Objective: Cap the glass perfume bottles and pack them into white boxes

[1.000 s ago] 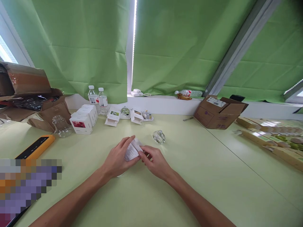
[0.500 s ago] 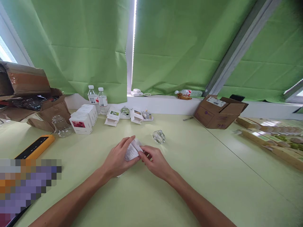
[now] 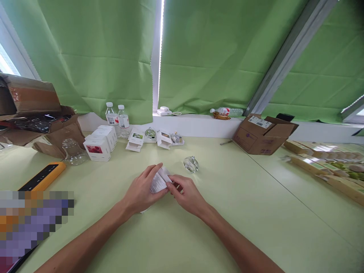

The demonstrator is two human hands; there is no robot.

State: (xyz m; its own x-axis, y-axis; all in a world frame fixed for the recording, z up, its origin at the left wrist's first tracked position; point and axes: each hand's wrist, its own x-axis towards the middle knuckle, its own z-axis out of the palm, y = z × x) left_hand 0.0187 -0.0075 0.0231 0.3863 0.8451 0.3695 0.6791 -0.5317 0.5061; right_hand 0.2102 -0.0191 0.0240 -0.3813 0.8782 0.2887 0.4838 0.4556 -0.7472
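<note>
A small white carton (image 3: pixel 158 183) with fine print on its side is held between my two hands over the table. My left hand (image 3: pixel 142 189) wraps around its body, fingers over the top and thumb along the near edge. At the carton's right end, the thumb and fingers of my right hand (image 3: pixel 184 193) pinch its edge or flap; the fingertips are partly hidden. Just beyond my hands a clear glass bottle (image 3: pixel 190 164) with a rounded, faceted look rests on the table. A bit of something white (image 3: pixel 144 210) shows under my left wrist.
White boxes (image 3: pixel 98 148) stand at the left beside a clear jar (image 3: pixel 73 152) and two water bottles (image 3: pixel 123 121). Opened small cartons (image 3: pixel 135 138) with glass bottles lie at the back. A cardboard box (image 3: pixel 256 136) is at back right, an orange power strip (image 3: pixel 42 177) at left.
</note>
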